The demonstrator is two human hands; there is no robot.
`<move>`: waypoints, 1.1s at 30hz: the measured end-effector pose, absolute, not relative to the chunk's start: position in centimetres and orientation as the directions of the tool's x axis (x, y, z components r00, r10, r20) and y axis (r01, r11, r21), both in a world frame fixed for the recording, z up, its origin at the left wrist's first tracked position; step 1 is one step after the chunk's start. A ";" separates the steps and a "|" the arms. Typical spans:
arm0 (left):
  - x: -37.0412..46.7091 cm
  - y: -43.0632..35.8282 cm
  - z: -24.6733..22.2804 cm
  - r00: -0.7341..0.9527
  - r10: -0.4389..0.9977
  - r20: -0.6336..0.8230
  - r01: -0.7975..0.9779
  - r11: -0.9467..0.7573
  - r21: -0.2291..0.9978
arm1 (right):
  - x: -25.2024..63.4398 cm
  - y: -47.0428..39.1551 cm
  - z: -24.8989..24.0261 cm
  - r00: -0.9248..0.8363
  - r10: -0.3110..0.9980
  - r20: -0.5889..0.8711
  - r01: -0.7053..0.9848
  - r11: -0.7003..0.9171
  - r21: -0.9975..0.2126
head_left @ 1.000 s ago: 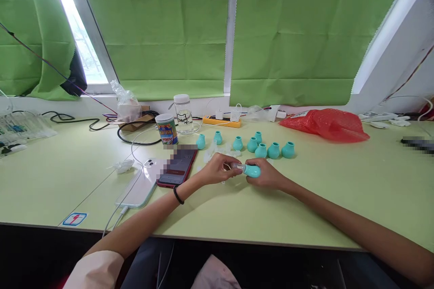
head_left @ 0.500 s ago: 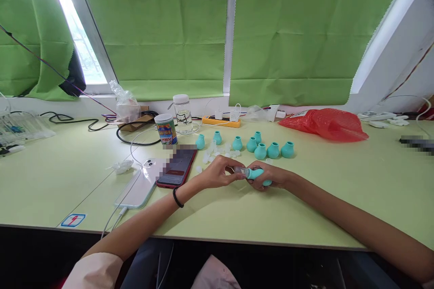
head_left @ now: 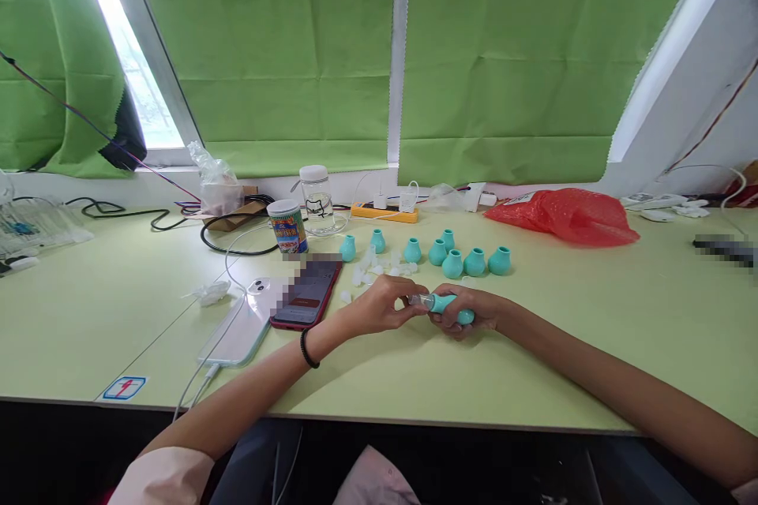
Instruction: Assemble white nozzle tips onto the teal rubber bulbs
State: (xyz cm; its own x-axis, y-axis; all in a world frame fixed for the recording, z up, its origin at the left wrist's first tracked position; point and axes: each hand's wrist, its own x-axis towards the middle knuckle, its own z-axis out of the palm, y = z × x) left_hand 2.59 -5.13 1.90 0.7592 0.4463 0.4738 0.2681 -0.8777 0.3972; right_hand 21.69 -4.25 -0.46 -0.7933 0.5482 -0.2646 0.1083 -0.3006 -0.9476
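My right hand (head_left: 463, 311) is wrapped round a teal bulb (head_left: 464, 316) just above the table. A clear tip (head_left: 422, 301) sticks out of the bulb's left end, and the fingers of my left hand (head_left: 393, 303) pinch it. Behind my hands stand several teal bulbs (head_left: 452, 263) with open necks facing up. Small translucent pieces (head_left: 379, 262) lie scattered between these bulbs and my left hand.
Left of my hands lie a red-edged phone (head_left: 308, 292) and a pale phone (head_left: 240, 323) with a cable. Behind them stand a patterned can (head_left: 288, 227) and a clear jar (head_left: 318, 201). An orange power strip (head_left: 384, 211) and a red plastic bag (head_left: 562, 216) lie farther back.
The whole view has shifted slightly. More of the bulb's lower right end shows in my right hand, and both hands keep their hold.
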 end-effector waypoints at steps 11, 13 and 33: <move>2.7 -5.2 1.8 0.763 0.453 0.461 0.286 -0.877 0.387 | 21.5 -4.3 -0.3 -0.794 0.544 -0.273 0.111 -0.311 -0.944; 2.5 -5.1 2.0 0.731 0.485 0.481 0.294 -0.859 0.418 | 21.2 -4.5 -0.1 -0.783 0.577 -0.234 0.088 -0.271 -0.959; 0.9 -0.9 -0.1 0.583 0.707 0.400 0.772 -0.635 -0.003 | 19.6 -5.3 -0.4 -0.588 0.802 0.108 -0.083 0.072 -0.994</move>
State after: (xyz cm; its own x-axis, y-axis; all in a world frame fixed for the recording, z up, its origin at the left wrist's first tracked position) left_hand 0.92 -0.94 -0.07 0.5828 0.7072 0.4003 0.7724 -0.6351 -0.0026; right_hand 19.63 -5.30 -0.41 -0.5875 0.8020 0.1076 -0.0833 0.0724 -0.9939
